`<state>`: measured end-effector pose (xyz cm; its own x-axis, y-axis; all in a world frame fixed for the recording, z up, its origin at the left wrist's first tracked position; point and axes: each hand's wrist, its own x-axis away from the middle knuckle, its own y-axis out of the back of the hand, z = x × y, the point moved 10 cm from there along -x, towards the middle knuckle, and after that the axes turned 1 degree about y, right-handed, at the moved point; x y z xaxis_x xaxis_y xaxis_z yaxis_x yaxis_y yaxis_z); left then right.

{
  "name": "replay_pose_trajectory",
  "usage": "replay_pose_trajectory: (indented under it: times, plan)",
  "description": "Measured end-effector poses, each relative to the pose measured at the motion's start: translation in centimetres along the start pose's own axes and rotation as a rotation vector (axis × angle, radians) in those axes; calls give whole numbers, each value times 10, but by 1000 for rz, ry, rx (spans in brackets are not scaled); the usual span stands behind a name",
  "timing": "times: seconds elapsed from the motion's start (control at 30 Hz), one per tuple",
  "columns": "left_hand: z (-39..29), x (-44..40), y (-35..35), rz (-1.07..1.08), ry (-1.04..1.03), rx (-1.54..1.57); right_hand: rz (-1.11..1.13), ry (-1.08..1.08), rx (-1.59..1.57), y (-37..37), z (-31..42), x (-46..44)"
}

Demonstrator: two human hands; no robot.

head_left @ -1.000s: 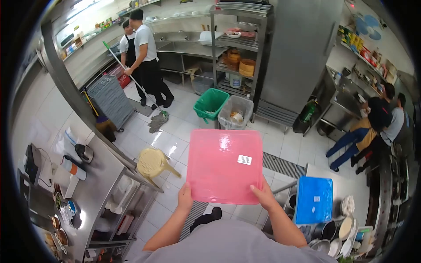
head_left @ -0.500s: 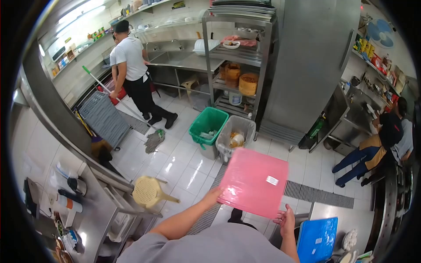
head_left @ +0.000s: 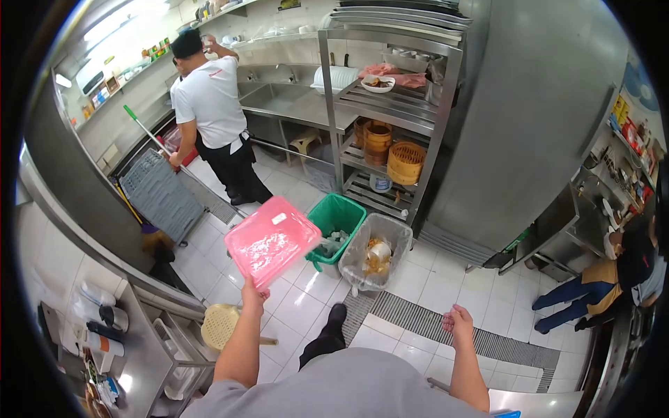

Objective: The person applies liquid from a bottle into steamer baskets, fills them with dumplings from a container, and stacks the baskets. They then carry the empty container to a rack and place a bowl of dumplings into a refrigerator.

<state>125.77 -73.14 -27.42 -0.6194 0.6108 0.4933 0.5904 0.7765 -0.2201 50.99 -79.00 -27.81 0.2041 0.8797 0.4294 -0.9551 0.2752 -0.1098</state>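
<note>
My left hand (head_left: 254, 294) grips the near corner of a pink plastic lid (head_left: 273, 242), which is tilted and has a small white label. The lid hangs out in front, left of a green bin (head_left: 339, 226) and overlapping its edge in the view. My right hand (head_left: 456, 322) is away from the lid, over the floor at the right, with its fingers curled together; whether anything small is inside is hidden. Beside the green bin stands a grey bin (head_left: 376, 254) with a clear liner and some waste in it.
A person in a white shirt (head_left: 212, 97) holds a mop near a grey crate stack (head_left: 162, 195). A yellow stool (head_left: 221, 326) is at the left. Ahead stand a metal rack (head_left: 390, 111) and a steel cabinet (head_left: 523, 125). Other people (head_left: 603, 279) work at the right.
The pink lid has moved left and forward in my left hand. My right hand has come off it. The view has moved toward the bins, and the person with the mop has raised an arm.
</note>
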Motion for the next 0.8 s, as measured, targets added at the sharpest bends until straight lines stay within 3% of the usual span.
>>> replay_pose_trajectory:
  times: [0.17,0.3,0.57,0.63,0.73,0.8]
  plan:
    - [-2,-126,-52,-35,48,122,91,-66,54,-85,-5,-65]
    - [-46,-238,-177,116,-30,210,3,-191,151,-102,-41,-93]
    - [-156,-483,-408,85,-214,105,-292,-346,216,-70,-40,-53]
    - [-155,-539,-456,115,-115,16,-392,-389,189,-58,-41,-29]
    - [-157,-608,-529,285,-143,94,-518,-451,122,-33,-58,21]
    - [-148,-612,-569,394,100,110,-610,-545,120,-15,-76,56]
